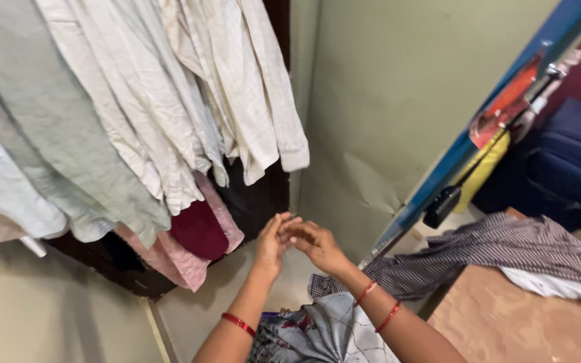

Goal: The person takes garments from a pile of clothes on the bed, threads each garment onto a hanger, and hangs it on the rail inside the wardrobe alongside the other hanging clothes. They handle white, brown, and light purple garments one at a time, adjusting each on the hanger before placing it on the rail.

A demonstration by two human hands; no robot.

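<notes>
A single head-worn view is given, tilted steeply down and forward from close range. The hanging shirts [136,107] are seen filling the upper left of the frame, a blue door edge [479,128] is caught at upper right, and both forearms are framed at bottom centre.

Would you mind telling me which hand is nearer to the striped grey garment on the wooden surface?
Right. The right hand is just left of the striped grey garment; the left hand is beyond it, toward the hanging shirts.
</notes>
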